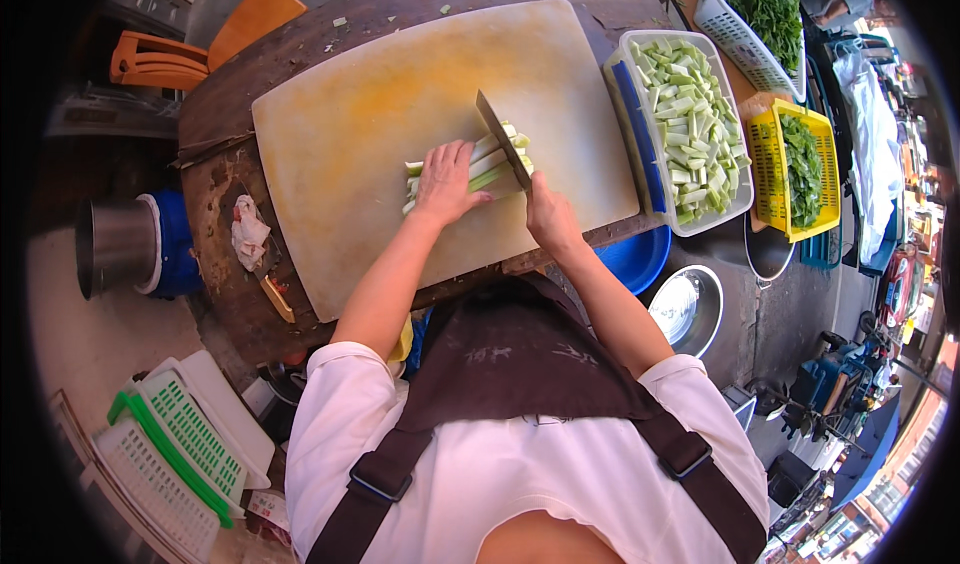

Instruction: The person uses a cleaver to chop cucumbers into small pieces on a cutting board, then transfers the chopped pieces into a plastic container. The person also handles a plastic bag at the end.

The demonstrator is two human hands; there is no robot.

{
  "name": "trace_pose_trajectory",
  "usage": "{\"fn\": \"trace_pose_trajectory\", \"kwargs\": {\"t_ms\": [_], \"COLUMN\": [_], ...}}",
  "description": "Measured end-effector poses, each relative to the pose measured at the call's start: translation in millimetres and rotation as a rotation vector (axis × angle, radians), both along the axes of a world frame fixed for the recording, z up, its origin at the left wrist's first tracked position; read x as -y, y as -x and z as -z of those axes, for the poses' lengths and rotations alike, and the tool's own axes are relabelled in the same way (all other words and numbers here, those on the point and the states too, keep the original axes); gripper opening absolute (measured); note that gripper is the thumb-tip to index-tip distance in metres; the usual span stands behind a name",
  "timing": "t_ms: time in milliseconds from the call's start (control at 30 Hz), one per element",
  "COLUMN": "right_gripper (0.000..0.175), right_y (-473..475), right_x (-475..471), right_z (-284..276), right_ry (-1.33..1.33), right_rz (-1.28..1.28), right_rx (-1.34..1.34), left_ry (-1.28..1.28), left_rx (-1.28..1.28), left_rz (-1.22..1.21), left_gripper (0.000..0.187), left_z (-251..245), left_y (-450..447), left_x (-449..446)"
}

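Observation:
My left hand (448, 183) presses down on a bundle of pale green vegetable strips (486, 165) lying across a large, yellow-stained cutting board (360, 121). In my right hand (551, 213) is the handle of a broad cleaver (501, 134), whose blade stands across the right part of the bundle. Short cut pieces (519, 142) lie against the blade's right side. The left ends of the strips show beyond my left fingers. My right fingers hide the cleaver's handle. Right of the board, a clear plastic bin (686, 226) holds many cut pale green pieces (686, 125).
A knife with a wooden handle (277, 299) and a crumpled whitish cloth or bag (248, 232) lie left of the board. Beyond the bin stand a yellow basket (829, 170) and a white basket (739, 42) of leafy greens. A blue basin (637, 264) and metal bowl (709, 324) sit lower right.

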State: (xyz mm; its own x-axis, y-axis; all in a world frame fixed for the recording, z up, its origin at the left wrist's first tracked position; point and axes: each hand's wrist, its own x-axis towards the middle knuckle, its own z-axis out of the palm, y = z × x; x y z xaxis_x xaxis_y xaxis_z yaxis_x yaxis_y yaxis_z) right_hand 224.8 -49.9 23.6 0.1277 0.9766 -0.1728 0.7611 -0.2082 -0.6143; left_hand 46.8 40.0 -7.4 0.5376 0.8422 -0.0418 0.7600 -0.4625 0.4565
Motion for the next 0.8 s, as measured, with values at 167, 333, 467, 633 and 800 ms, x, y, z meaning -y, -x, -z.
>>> {"fn": "trace_pose_trajectory", "kwargs": {"t_ms": [167, 333, 467, 633, 800], "right_gripper": [0.016, 0.018, 0.021, 0.018, 0.019], "right_y": [1.1, 25.6, 19.0, 45.3, 53.0], "right_x": [18.0, 0.8, 2.6, 13.0, -5.4], "right_z": [-4.8, 6.4, 1.0, 9.1, 12.9], "right_ry": [-0.023, -0.056, -0.038, -0.054, -0.037], "right_rz": [-0.046, -0.031, -0.062, -0.101, -0.077], "right_rx": [-0.024, 0.004, -0.021, 0.005, -0.062], "left_ry": [0.073, 0.054, 0.024, 0.131, 0.165], "left_rx": [-0.101, -0.074, -0.136, -0.113, -0.002], "left_rz": [-0.058, -0.048, -0.092, -0.155, -0.175], "left_gripper": [0.083, 0.086, 0.088, 0.09, 0.091], "left_z": [-15.0, -11.5, -14.0, -15.0, -8.4], "left_y": [22.9, 32.2, 47.9, 58.3, 68.2], "left_x": [3.9, 7.5, 10.4, 13.9, 19.8]}}
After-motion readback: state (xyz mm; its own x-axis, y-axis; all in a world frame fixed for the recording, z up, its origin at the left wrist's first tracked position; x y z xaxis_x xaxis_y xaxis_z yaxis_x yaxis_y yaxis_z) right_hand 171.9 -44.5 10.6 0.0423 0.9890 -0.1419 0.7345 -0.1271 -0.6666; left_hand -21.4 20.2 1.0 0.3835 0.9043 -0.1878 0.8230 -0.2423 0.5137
